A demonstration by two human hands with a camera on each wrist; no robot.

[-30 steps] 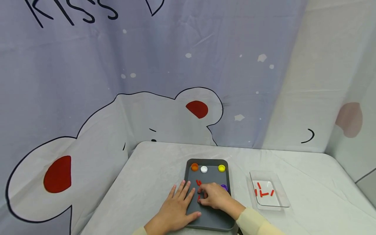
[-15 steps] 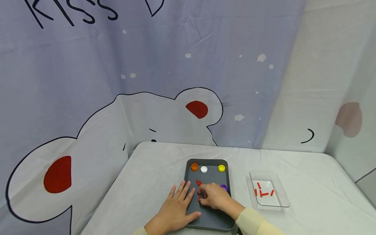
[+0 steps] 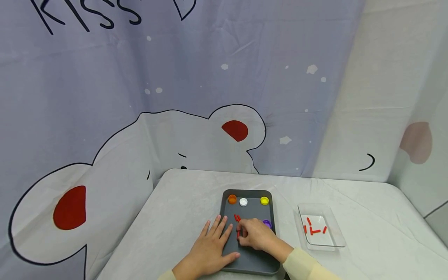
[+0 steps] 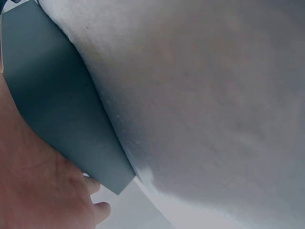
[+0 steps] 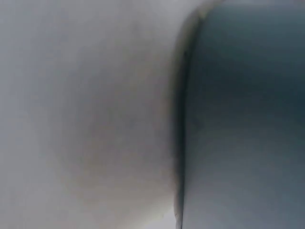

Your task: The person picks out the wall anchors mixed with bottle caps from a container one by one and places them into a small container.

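In the head view my left hand (image 3: 211, 245) lies with straight, spread fingers over the left edge of a dark grey tray (image 3: 253, 260). My right hand (image 3: 258, 234), fingers curled, pinches a small red stick (image 3: 238, 234) between thumb and fingertips, low over the tray's middle. Just beyond those fingertips a few more red sticks (image 3: 238, 218) lie together on the tray. A purple cap (image 3: 267, 224) sits past the right hand's knuckles, partly hidden. The left wrist view has part of the left hand (image 4: 43, 176) at its lower left; the right wrist view contains no fingers.
Along the tray's far end sit an orange cap (image 3: 232, 199), a white cap (image 3: 243, 202) and a yellow cap (image 3: 264, 200). To the right, a clear plastic box (image 3: 332, 217) holds several red sticks (image 3: 316, 231). A white cloth covers the table (image 3: 196, 194); a printed curtain (image 3: 196, 70) hangs behind.
The right hand and the red stick in its fingertips have shifted very slightly to the right. The left hand has stayed in place.
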